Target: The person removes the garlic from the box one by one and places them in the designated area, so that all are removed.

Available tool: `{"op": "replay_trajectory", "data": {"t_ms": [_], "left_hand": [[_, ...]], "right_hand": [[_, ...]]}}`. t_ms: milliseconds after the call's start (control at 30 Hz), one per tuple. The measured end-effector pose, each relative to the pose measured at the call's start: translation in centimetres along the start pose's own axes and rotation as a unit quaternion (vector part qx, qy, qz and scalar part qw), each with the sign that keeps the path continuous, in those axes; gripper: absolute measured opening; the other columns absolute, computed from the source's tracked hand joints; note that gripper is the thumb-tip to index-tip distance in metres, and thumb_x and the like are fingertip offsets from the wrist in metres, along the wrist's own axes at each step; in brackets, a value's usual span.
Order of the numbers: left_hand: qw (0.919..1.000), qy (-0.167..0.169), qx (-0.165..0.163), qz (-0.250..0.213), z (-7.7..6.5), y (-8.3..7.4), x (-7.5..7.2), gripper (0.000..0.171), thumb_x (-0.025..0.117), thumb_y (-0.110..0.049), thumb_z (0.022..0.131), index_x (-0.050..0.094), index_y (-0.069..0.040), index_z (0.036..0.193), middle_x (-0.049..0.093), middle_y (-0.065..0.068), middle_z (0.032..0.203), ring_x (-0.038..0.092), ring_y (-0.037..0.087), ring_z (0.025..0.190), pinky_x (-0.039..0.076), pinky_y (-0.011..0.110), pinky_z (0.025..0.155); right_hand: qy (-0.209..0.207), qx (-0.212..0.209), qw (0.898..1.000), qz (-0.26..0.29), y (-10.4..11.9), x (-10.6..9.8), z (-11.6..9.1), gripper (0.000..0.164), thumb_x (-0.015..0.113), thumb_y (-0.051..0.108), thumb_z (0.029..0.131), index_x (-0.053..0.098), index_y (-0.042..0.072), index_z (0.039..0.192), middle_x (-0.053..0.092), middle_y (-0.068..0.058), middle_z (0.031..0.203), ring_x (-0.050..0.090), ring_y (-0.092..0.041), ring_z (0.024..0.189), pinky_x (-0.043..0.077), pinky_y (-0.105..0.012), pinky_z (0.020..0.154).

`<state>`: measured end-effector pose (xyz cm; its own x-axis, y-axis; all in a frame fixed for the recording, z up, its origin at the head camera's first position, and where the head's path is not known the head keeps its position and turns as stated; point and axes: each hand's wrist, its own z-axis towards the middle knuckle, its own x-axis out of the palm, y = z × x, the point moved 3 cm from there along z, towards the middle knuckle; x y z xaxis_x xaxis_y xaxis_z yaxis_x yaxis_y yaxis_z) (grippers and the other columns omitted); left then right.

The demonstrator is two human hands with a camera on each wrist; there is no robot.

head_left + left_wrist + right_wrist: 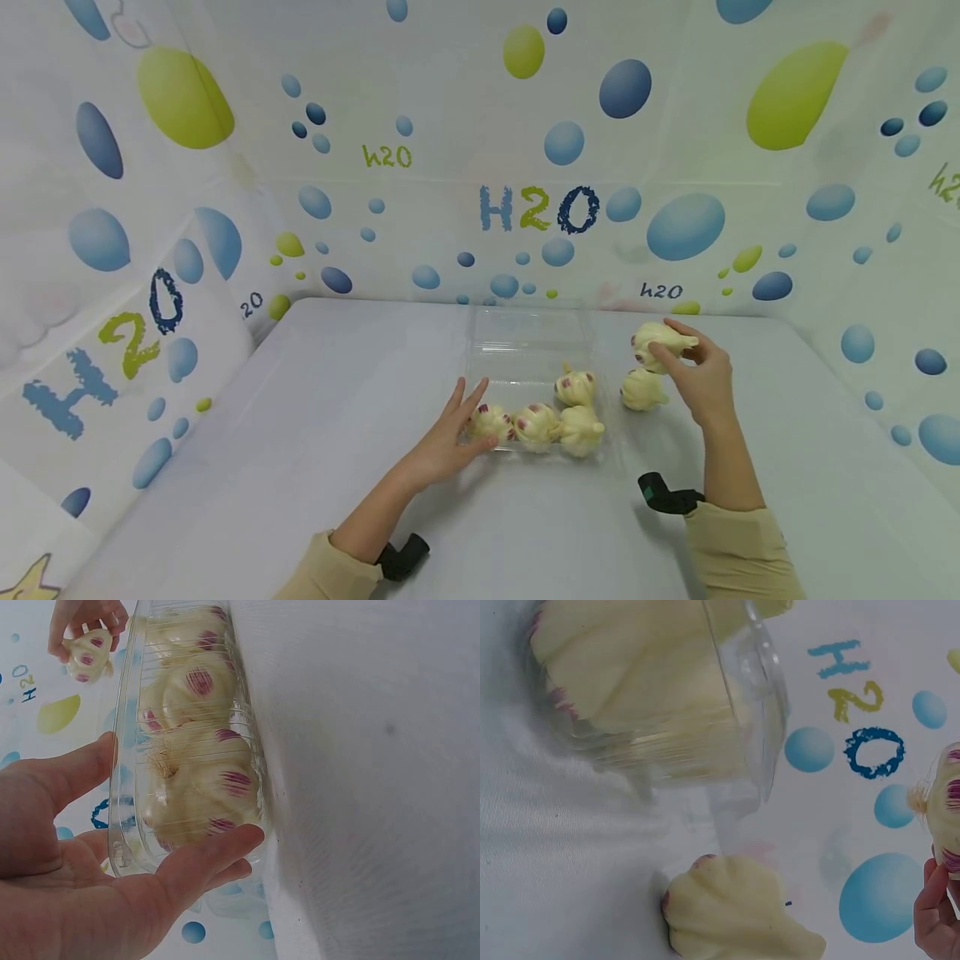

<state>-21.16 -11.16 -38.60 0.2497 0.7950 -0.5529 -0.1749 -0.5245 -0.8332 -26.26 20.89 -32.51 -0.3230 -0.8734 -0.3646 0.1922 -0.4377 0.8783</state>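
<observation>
My right hand (707, 379) holds a garlic bulb (649, 343) between thumb and fingers, raised to the right of a clear plastic clamshell box (529, 333). Close below it, another garlic bulb (641, 390) lies on the table outside the box. Several cream bulbs with purple patches, among them one garlic bulb (536, 425), sit in the box's front part, and its lid is folded back. My left hand (448, 437) is at the box's left end. In the left wrist view its fairly straight fingers (214, 859) spread along both sides of the box wall.
A white table (360, 367) lies under everything. Behind it and at both sides stands a white backdrop (450, 75) with blue and green dots and H2O lettering. Black wrist cameras, such as the right wrist camera (667, 496), stick out from both forearms over the table.
</observation>
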Motion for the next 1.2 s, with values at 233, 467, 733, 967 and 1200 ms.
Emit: {"op": "replay_trajectory", "data": {"t_ms": [233,467,733,967,1200], "left_hand": [[1.0,0.002,0.003,0.003,-0.2,0.0,0.0,0.076,0.063,-0.025,0.087,0.016,-0.023,0.148,-0.007,0.017,0.151,0.006,0.043,0.135,0.018,0.064,0.098],[1.0,0.001,0.005,0.002,-0.1,0.0,-0.1,0.076,0.063,-0.025,0.087,0.017,-0.024,0.148,-0.007,0.017,0.151,0.005,0.042,0.135,0.018,0.063,0.099],[1.0,0.005,0.004,0.001,-0.1,0.1,-0.1,0.076,0.063,-0.026,0.087,0.016,-0.023,0.148,-0.008,0.017,0.151,0.005,0.043,0.135,0.019,0.064,0.098],[0.9999,0.004,0.008,0.005,-0.1,0.0,-0.1,0.076,0.063,-0.025,0.087,0.017,-0.022,0.148,-0.006,0.019,0.151,0.007,0.045,0.134,0.02,0.064,0.097],[1.0,0.002,0.006,0.006,0.0,0.0,-0.1,0.075,0.063,-0.026,0.087,0.018,-0.023,0.148,-0.006,0.018,0.151,0.007,0.044,0.134,0.019,0.064,0.097]], "right_hand": [[-0.009,0.035,0.999,0.006,-0.6,-0.7,0.1,0.053,0.063,0.032,0.086,0.05,0.008,0.132,0.052,0.003,0.114,0.044,-0.006,0.09,0.041,-0.012,0.064],[-0.024,0.046,0.999,0.015,-1.0,-1.4,0.5,0.053,0.063,0.031,0.086,0.05,0.007,0.131,0.05,0.009,0.107,0.045,-0.006,0.089,0.042,-0.009,0.065],[-0.043,0.063,0.997,0.027,-1.7,-2.2,0.6,0.052,0.064,0.028,0.085,0.051,0.006,0.13,0.049,0.013,0.099,0.045,-0.006,0.084,0.042,-0.01,0.062],[-0.053,0.077,0.995,0.029,-2.0,-2.6,0.7,0.052,0.064,0.027,0.085,0.05,0.006,0.131,0.048,0.014,0.099,0.046,-0.004,0.084,0.042,-0.008,0.064],[-0.062,0.071,0.995,0.035,-6.5,-3.2,2.5,0.051,0.066,0.035,0.083,0.054,0.014,0.129,0.052,0.002,0.109,0.049,-0.007,0.087,0.044,-0.01,0.064]]}}
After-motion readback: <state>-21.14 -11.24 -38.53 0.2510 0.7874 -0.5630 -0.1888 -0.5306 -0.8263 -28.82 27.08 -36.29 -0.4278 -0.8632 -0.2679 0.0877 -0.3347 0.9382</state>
